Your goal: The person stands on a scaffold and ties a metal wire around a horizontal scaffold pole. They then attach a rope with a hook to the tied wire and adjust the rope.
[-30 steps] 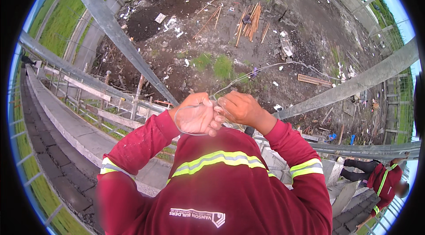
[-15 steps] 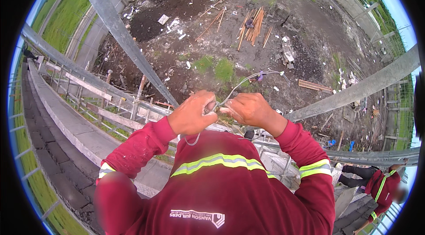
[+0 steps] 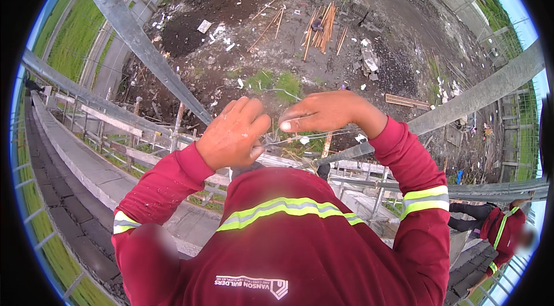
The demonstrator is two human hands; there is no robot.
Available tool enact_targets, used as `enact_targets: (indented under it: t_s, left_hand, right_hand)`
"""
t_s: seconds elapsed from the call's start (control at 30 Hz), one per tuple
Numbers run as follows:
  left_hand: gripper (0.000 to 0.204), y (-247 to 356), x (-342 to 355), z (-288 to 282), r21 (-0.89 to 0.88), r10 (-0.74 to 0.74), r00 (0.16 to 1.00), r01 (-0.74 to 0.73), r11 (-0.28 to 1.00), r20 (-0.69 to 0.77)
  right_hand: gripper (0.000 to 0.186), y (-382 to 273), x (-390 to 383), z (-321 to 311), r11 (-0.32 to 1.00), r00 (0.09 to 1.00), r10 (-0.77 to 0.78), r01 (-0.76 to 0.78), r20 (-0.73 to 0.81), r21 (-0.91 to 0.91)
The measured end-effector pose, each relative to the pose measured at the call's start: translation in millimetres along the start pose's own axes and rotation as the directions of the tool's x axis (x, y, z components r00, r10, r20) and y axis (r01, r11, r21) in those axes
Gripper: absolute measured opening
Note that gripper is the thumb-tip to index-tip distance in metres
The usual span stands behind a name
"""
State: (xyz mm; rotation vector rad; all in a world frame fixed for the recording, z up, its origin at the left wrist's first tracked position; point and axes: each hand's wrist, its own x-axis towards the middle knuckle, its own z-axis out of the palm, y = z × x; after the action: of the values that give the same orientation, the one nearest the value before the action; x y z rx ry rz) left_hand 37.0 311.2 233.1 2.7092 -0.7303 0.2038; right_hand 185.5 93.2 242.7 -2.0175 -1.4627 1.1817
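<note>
In front of my chest, my left hand [image 3: 235, 133] is curled with its fingers closed around a thin grey wire [image 3: 306, 136]. The wire runs out from beside its fingertips and stretches rightward below my right hand [image 3: 332, 113]. Another stretch of wire loops above and passes behind that hand. My right hand is held palm down, its fingers stretched toward the left hand and the thumb apart; no wire shows clearly between them. The wire's far ends are hidden or too thin to follow.
Metal pipes [image 3: 138, 38] slant past on both sides, with another grey pipe [image 3: 479, 95] at right. A block ledge [image 3: 75, 222] runs along the left. Far below lie dirt and wooden poles [image 3: 323, 29]. A co-worker in a red shirt [image 3: 497, 228] is at lower right.
My hands have drawn apart from where they nearly met at the wire. My right hand has moved up and its fingers have straightened. The wire loop that reached right has dropped lower.
</note>
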Motion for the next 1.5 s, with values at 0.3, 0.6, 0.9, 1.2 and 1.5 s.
enact_targets:
  t_s: [0.3, 0.6, 0.9, 1.2, 1.5]
  left_hand:
    - [0.02, -18, -5, 6, 0.143, 0.223, 0.972, -0.211, 0.967, -0.074]
    - [0.019, -13, -15, 28, 0.026, 0.002, 0.998, -0.004, 1.0, 0.059]
    - [0.029, -28, -32, 63, -0.627, -0.242, 0.886, 0.452, 0.634, 0.395]
    - [0.039, -22, -33, 72, -0.646, -0.483, 0.876, 0.376, 0.664, 0.014]
    - [0.057, -3, -30, 67, -0.643, -0.663, 0.746, 0.54, 0.544, 0.066]
  right_hand:
    - [0.057, 21, 47, 42, 0.584, 0.923, -0.224, -0.13, 0.313, 0.801]
    - [0.054, 15, 49, 74, 0.863, 0.998, -0.06, 0.038, 0.027, 0.504]
    - [0.042, -5, 33, 70, 0.994, 0.915, -0.101, 0.108, -0.391, -0.005]
    - [0.042, 13, 40, 79, 0.921, 0.938, 0.216, -0.102, -0.273, 0.377]
    - [0.032, 21, 28, 52, 0.612, 1.0, -0.01, 0.018, -0.016, 0.791]
